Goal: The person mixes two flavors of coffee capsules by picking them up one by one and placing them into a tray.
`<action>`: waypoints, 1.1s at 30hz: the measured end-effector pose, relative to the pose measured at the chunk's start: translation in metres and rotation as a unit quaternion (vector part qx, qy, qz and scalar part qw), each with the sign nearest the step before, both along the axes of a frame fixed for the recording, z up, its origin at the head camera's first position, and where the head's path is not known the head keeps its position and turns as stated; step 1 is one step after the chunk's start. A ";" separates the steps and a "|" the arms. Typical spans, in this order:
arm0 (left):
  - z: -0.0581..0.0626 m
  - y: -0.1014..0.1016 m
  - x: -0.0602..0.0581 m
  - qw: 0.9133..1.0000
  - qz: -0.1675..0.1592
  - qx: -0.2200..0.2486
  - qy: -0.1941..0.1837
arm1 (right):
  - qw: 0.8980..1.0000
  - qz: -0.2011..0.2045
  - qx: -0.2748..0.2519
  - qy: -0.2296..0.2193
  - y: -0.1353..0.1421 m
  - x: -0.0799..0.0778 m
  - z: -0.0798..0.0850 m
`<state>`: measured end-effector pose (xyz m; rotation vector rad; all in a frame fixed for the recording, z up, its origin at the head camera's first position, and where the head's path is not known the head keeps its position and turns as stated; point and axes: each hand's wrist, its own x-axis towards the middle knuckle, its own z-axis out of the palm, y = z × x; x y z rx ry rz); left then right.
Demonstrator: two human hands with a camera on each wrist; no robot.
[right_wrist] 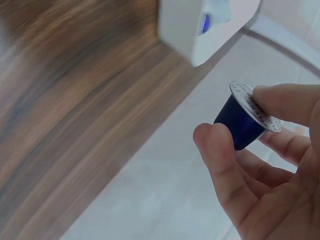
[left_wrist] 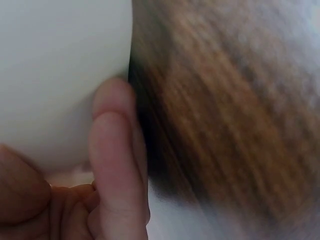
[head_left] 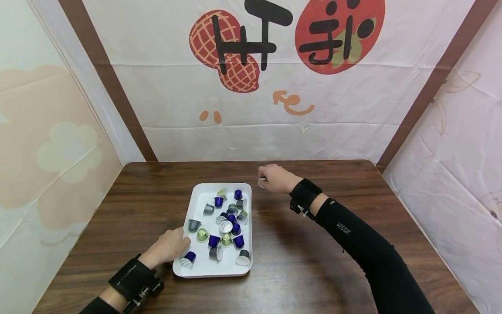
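Note:
A white tray [head_left: 211, 269] holds several coffee capsules in blue, green and grey, some upright and some on their sides. At its left edge my left hand [head_left: 170, 245] grips the tray; in the left wrist view the fingers lie against the white tray wall [left_wrist: 55, 75], the thumb apart from them. Beyond the tray's far right corner, my right hand [head_left: 277, 178] is raised over the table. It pinches a dark blue coffee capsule [right_wrist: 236, 122] with a printed silver lid, thumb on the lid and fingers around the body.
The brown wooden table [head_left: 298, 270] carries the tray left of centre. A printed white cloth [head_left: 251, 144] hangs behind the table's far edge, with more cloth walls [head_left: 443, 144] at both sides. Black wrist bands [head_left: 306, 194] with cameras sit on both wrists.

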<state>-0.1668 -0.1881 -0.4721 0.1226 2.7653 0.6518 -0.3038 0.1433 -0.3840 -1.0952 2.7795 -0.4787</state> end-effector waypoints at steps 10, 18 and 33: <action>0.000 -0.001 0.001 1.000 -0.002 0.007 0.001 | 0.999 0.041 0.028 -0.018 -0.048 0.013 0.004; 0.000 0.002 0.000 1.000 -0.001 0.012 -0.003 | 0.996 0.084 0.033 -0.027 -0.085 0.028 0.003; -0.002 0.003 0.001 1.000 0.000 0.023 0.010 | 0.990 0.122 0.067 -0.006 -0.137 0.047 -0.007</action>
